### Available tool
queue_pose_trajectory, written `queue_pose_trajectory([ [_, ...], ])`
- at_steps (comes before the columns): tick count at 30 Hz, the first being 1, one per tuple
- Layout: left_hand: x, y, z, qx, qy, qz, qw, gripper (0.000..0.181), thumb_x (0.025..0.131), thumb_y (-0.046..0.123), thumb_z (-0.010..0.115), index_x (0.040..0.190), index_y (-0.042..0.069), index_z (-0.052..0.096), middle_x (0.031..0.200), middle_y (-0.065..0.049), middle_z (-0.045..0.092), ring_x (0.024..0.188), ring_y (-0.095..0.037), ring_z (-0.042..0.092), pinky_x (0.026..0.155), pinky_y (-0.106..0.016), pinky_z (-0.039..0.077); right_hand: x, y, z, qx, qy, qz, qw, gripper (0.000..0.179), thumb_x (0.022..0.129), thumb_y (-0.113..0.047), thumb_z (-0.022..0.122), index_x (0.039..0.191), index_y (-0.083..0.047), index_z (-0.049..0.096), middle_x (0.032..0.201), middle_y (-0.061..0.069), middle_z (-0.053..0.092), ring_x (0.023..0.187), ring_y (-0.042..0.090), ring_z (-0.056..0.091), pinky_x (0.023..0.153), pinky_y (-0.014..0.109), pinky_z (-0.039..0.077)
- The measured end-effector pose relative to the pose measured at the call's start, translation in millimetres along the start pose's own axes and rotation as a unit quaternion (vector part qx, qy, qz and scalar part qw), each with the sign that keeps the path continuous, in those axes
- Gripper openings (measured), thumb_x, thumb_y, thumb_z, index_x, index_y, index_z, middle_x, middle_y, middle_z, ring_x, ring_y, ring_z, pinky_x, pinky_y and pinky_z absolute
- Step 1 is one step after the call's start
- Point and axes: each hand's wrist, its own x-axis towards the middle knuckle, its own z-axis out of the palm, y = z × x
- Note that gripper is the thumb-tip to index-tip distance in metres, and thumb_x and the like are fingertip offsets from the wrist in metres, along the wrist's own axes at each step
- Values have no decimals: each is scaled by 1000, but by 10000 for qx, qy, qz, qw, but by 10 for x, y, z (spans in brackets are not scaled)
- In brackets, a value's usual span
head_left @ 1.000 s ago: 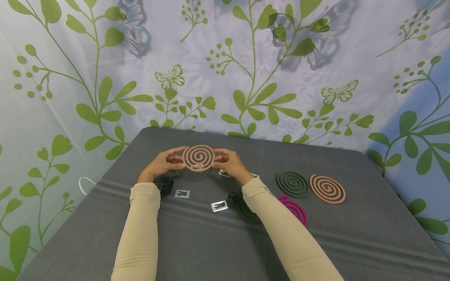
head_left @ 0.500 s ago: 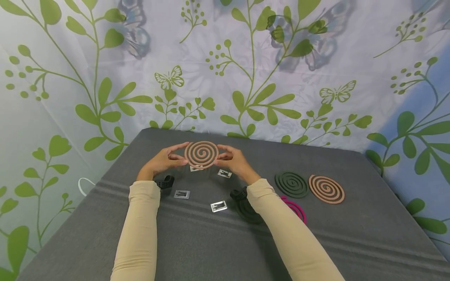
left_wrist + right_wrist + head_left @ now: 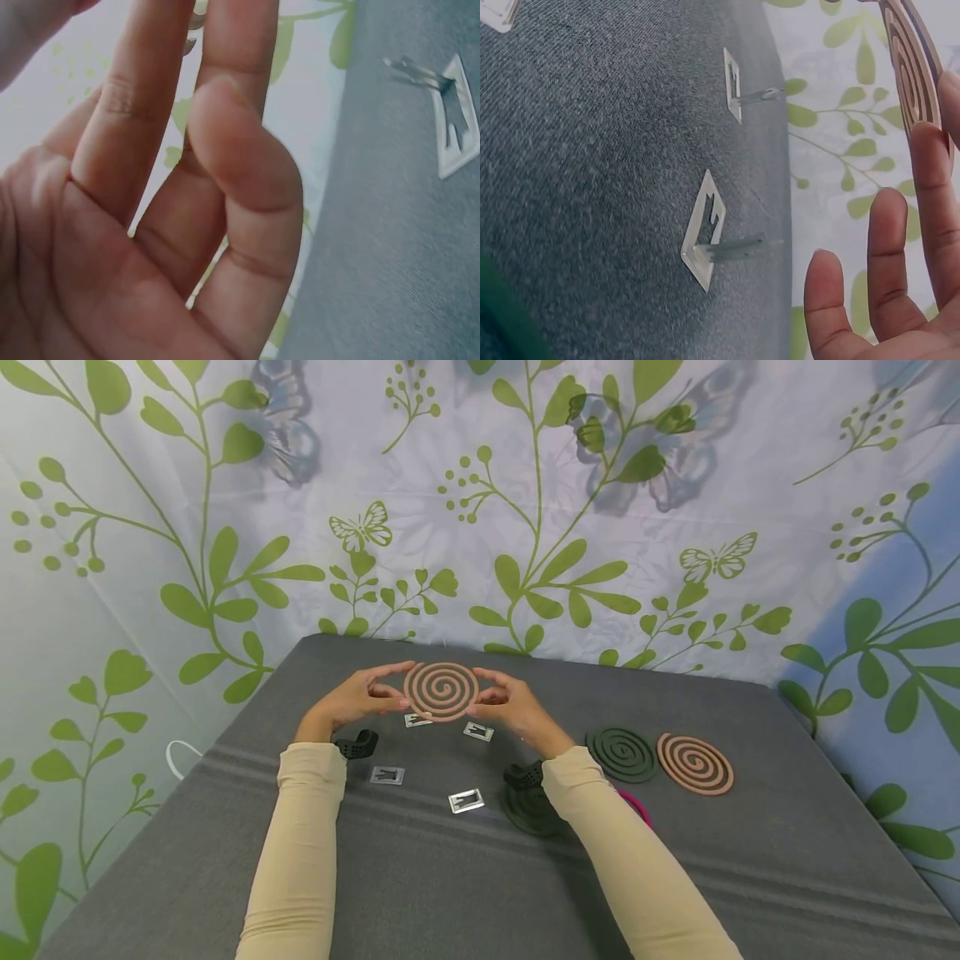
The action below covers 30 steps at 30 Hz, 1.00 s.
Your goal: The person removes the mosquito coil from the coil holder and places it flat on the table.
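Note:
A brown mosquito coil is held up over the far part of the table, its spiral face toward the head camera. My left hand pinches its left edge between thumb and fingers. At the opposite edge, my right hand grips it the same way; the right wrist view catches the coil nearly edge-on. Below it on the cloth lie small metal coil stands, one partly behind the coil and another near the right hand. Each stand in the right wrist view has a raised prong, as the nearer stand shows.
Two more metal stands, one at left and one at centre, lie nearer. To the right are a dark green coil and a brown coil. The right forearm partly covers another green coil and a pink coil.
Both hands have shifted a little to the right with the brown coil, which tilts more toward the head camera. The stand behind it has come into sight, and the right sleeve covers more of the pink coil.

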Motion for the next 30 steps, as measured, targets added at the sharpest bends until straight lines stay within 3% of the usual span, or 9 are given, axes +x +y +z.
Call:
queue_pose_trajectory([
  [7,15,139,64,94,-132,134,9998,78,103,2,73,170,4,33,100,-9,82,72,-11,56,72,-32,46,-81,-17,-70,-121,77,31,9999,75,99,8,74,166,-2,41,97,-4,75,97,12,71,99,34,57],
  [11,29,195,107,223,-248,205,9992,79,103,3,73,170,4,32,106,-15,81,88,-10,70,88,-34,54,-127,-5,-121,-179,105,41,9998,75,99,7,74,166,-2,40,97,-4,75,97,11,71,96,30,57],
  [14,46,221,136,267,-314,266,9988,79,103,1,73,170,3,31,110,-21,80,104,-19,76,101,-41,56,-159,2,-157,-229,99,8,9997,76,99,6,74,166,-2,40,98,-4,76,97,11,71,95,30,55],
  [16,51,244,152,265,-350,313,9985,79,103,0,72,170,2,31,109,-22,79,106,-23,76,104,-44,55,-184,-4,-176,-243,92,-20,9997,76,99,6,74,166,-3,40,99,-4,76,98,12,71,95,30,54],
  [25,67,385,242,259,-511,542,9969,79,102,-2,72,169,-3,30,99,-6,81,93,-10,75,94,-30,56,-332,-97,-241,-226,82,-57,9997,76,99,5,74,166,-2,39,98,-5,76,95,10,71,92,29,57],
  [30,74,464,304,368,-572,564,9961,78,102,-3,72,168,-4,30,98,-5,81,93,-10,75,92,-34,57,-394,-105,-292,-171,60,-171,9997,76,99,7,73,166,1,39,98,-5,75,96,11,71,89,26,58],
])
